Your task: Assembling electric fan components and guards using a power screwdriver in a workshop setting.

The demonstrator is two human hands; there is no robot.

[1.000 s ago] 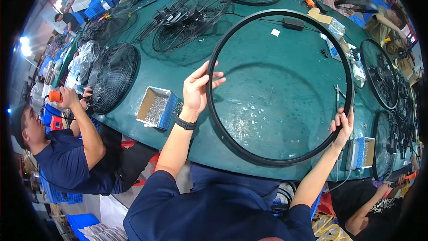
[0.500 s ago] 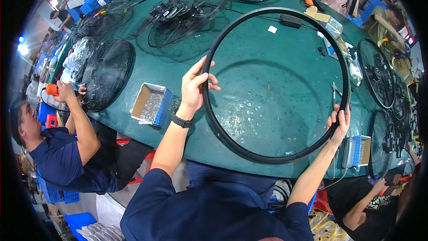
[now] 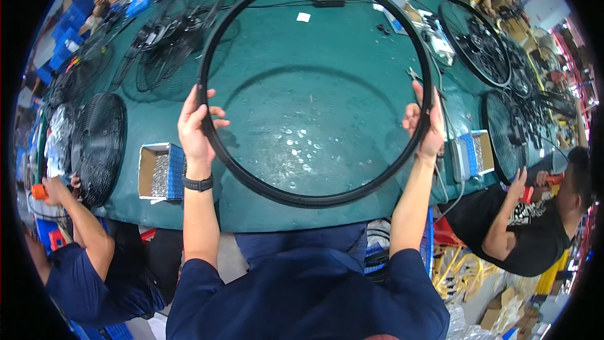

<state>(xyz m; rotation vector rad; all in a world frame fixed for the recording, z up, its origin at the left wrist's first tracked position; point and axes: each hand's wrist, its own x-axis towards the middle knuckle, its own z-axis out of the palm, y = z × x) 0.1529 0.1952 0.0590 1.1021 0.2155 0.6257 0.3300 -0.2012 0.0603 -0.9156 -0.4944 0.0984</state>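
A large thin black ring [image 3: 308,201], like the rim hoop of a fan guard, is held tilted above the green table. My left hand [image 3: 196,132] grips its left side, the thumb on the near face and the fingertips showing inside the hoop. On the opposite side my right hand [image 3: 431,133] is closed round the rim at about the same height. The hoop's curved shadow falls on the green table [image 3: 327,119] seen through it. Small clear round bits lie scattered on the tabletop within its outline.
Left of my forearm stands an open box of small metal parts [image 3: 162,173]; another box [image 3: 481,152] is at right. A black power adapter [image 3: 329,0] and cable lie across the back. Fan guards [image 3: 104,151] line both sides. Co-workers sit left and right; the left one holds an orange tool [image 3: 39,192].
My view has swung to the right, so the table things sit further left. The ring stays in both hands and now faces me more squarely, its right side raised level with the left.
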